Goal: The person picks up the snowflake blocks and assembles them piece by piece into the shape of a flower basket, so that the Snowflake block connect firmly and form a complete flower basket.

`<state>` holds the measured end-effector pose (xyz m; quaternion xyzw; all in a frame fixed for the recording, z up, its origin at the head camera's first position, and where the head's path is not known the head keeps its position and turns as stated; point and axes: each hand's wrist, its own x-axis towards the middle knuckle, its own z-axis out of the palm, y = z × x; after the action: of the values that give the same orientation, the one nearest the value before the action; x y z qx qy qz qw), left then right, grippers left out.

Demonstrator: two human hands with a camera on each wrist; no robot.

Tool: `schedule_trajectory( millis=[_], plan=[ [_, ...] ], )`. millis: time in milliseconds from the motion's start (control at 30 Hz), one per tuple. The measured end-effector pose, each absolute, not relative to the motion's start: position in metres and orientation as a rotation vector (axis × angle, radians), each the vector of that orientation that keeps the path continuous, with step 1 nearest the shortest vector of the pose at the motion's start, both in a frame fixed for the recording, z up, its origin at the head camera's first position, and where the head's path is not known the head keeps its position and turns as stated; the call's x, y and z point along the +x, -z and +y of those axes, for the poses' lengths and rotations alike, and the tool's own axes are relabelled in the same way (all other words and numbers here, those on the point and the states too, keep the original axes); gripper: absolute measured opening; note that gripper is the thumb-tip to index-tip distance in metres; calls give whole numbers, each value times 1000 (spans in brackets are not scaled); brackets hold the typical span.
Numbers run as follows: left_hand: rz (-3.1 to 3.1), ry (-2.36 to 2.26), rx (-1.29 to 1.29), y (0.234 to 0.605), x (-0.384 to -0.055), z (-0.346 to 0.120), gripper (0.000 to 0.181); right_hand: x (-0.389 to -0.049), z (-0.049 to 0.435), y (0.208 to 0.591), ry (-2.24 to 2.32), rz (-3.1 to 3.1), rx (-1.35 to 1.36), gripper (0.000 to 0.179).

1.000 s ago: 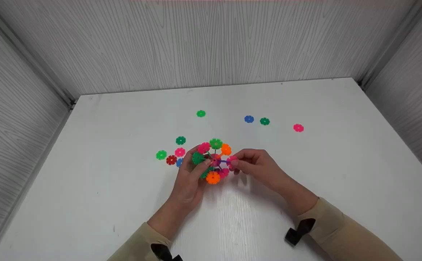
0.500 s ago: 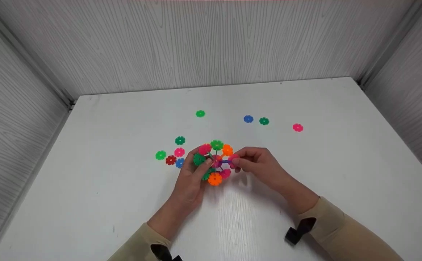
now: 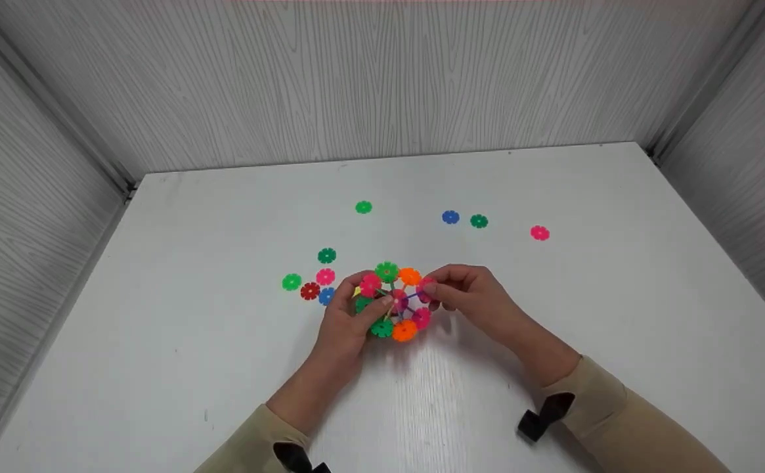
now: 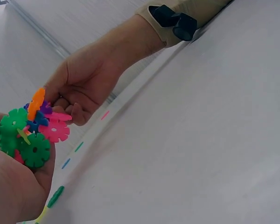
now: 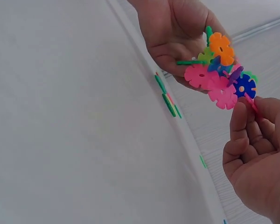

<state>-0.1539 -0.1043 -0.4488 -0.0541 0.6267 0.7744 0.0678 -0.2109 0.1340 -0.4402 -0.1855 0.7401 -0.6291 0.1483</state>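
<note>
A ball-like cluster of interlocking flower-shaped plastic discs (image 3: 404, 330) is held above the table in the head view. Green, pink, orange, blue and purple pieces stick out from its middle. My left hand (image 3: 343, 328) grips the cluster from the left, thumb pressed near the central pink disc. On the cluster's right side, my right hand (image 3: 480, 299) pinches a pink disc between thumb and fingers. The right wrist view shows this pink disc (image 5: 252, 106) edge-on against a dark blue disc (image 5: 245, 87). My left palm hides part of the cluster in the left wrist view.
Left of the cluster lie loose discs, among them a dark red disc (image 3: 310, 291), a light green disc (image 3: 291, 282) and a blue disc (image 3: 326, 297). Farther back are a green disc (image 3: 364, 207), a blue disc (image 3: 450, 217) and a pink disc (image 3: 540, 232). Panels enclose the white table (image 3: 224, 223).
The cluster has turned in my left hand and shifted slightly right and down. A yellow piece now shows at its left. My right hand keeps its pinch on the pink disc.
</note>
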Motion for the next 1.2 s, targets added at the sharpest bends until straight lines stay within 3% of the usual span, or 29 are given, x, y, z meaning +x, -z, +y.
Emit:
schedule_trajectory(
  millis=[267,467,633,967,1200],
  plan=[
    [1860,-2386,-250,448,-155,-105,62,-240,178,428,1775,2408,-517,27],
    [1836,-2437,-281,449,-157,-105,61,-285,260,436,1530,2863,-150,35],
    [1820,-2453,-294,450,-156,-106,64,-302,292,453,1350,2843,-71,45],
    [1769,-2505,-313,450,-156,-105,61,-306,285,452,1204,2822,-156,41],
    [1733,-2521,-299,448,-156,-105,60,-272,229,434,1489,2576,-323,26]
  ],
)
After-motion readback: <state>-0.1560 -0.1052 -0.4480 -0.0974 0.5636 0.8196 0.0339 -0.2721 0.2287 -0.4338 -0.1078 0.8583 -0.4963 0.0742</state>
